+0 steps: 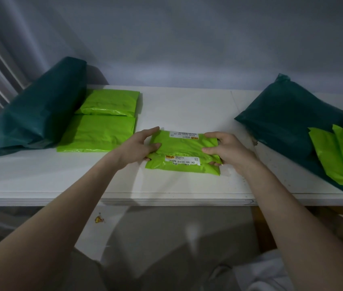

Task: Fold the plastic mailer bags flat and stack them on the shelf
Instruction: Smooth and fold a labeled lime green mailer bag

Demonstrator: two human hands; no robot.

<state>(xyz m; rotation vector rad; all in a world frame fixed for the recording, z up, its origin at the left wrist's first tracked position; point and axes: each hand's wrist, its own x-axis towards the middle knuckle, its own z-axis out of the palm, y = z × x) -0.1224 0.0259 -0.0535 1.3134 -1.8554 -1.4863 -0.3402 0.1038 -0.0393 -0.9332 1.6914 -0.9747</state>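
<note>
Both of the person's hands are clamped on the ends of a lime-green folded plastic mailer bag with a white printed label [184,141], the left hand [140,147] pinching its left edge with the thumb on top and the right hand [225,149] doing the same on the right, fingers tucked beneath. That bag sits on top of a second lime-green labelled mailer [182,165] lying near the middle of the white flat shelf [187,106], so a small stack is forming there. The trouble I'd expect is slip: this plastic looks glossy, and the top bag already sits a little askew over the lower one, so letting go unevenly could send it sliding off or let the fold spring open. Pressing down too hard on one end might shove the bottom bag toward the front edge of the shelf. To the left lie two more flat lime-green mailers [99,131] beside a bulky dark-green plastic sack [34,114]; to the right another dark-green plastic sack [288,114] has loose lime-green bags [342,156] draped over the shelf's end, and a stray elbow could drag those down.
</note>
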